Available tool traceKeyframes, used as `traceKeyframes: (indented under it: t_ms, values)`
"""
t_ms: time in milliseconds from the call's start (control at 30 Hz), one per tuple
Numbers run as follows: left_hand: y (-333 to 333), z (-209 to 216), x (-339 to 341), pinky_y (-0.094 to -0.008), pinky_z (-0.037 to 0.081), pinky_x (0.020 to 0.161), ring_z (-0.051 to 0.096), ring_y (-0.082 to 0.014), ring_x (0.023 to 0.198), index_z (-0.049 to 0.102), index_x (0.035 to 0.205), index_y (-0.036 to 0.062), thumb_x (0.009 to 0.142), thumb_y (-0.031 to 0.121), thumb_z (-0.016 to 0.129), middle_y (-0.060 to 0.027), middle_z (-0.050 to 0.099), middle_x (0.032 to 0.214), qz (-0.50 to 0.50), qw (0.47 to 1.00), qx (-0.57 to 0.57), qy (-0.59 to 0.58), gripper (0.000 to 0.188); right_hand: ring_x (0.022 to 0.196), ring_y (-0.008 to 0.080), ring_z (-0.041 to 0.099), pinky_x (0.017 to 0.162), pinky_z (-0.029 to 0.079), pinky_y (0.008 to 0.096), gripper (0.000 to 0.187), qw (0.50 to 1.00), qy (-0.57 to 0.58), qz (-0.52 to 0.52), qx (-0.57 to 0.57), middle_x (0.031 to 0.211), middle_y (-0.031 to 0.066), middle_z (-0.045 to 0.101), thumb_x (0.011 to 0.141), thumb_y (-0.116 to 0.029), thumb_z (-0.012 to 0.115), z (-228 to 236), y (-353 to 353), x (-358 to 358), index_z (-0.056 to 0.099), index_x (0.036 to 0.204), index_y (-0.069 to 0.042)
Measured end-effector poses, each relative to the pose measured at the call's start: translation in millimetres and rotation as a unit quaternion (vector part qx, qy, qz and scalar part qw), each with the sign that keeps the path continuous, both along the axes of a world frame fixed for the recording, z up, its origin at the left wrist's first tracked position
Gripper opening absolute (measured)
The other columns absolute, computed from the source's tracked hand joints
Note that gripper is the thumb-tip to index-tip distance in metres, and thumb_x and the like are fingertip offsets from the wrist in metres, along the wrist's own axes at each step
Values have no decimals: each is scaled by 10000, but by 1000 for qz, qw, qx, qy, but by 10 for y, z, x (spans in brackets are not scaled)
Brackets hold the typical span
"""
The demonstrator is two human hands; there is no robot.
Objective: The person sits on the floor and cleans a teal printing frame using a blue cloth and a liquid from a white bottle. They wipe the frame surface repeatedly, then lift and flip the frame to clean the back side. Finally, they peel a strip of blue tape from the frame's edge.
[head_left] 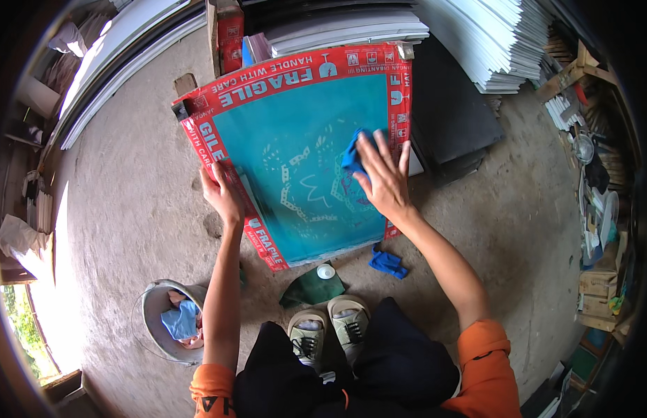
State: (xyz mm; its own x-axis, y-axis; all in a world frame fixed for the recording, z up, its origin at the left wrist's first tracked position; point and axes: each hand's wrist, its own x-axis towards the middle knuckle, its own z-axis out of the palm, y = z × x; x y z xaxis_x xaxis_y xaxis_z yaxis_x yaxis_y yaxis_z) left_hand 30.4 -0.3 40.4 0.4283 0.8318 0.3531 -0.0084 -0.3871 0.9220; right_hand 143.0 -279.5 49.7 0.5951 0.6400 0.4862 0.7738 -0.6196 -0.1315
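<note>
A screen-printing frame [259, 143] with teal mesh and red printed tape round its border stands tilted in front of me. Pale stencil marks show across the middle of the mesh. My left hand [223, 195] grips the frame's left side, fingers wrapped round the taped edge. Against the right part of the mesh, my right hand [384, 174] presses a blue cloth [352, 155], its fingers over the cloth. A second blue cloth [388, 262] lies on the floor below the frame's lower right corner.
A grey bucket [152, 306] with rags stands at lower left. Near my shoes [308, 343] lies a dark green cloth [302, 290] with a white round-topped item [326, 271] on it. Stacked white sheets [494, 42] and dark boards [456, 118] are behind, with cluttered shelving [602, 285] at right.
</note>
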Motion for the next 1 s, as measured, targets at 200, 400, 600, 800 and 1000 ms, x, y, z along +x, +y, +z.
traceKeyframes:
  t_ms: [200,400,600,800,1000]
  values:
    - [0,40,-28,-320,447,673,565,-174,708,539,1013,10,948,306,432,-107,614,803,1,1000,3,19,321,1351,250,227,1036,117,629,491,997,-10,-72,10,1427,-2,337,857,-365,530,67,61,12,496,1275,-109]
    - [29,39,-2,-329,448,669,573,-189,704,541,1005,9,947,303,432,-121,616,802,6,1000,28,1,318,1340,235,264,1047,116,602,461,991,-94,-81,-50,1402,-29,382,887,-364,484,157,42,12,505,1264,-100]
    - [28,53,-3,-336,447,666,578,-199,705,537,993,6,946,302,433,-137,618,801,10,1000,17,14,317,1346,263,248,1044,81,609,542,992,-92,-84,-26,1421,93,341,893,-352,483,168,-54,152,406,1318,-26]
    - [20,50,-14,-316,436,662,541,-166,698,536,1009,17,953,309,426,-92,591,767,7,1000,24,4,317,1351,356,184,1065,115,555,646,987,-79,-99,96,1423,224,268,892,-403,471,286,507,335,319,1342,35]
    - [-12,57,4,-319,437,672,544,-175,699,533,1007,11,952,311,422,-97,597,777,6,1000,30,2,325,1319,316,294,1065,187,520,330,985,-130,-45,100,1384,200,354,884,-197,504,233,518,407,524,1096,56]
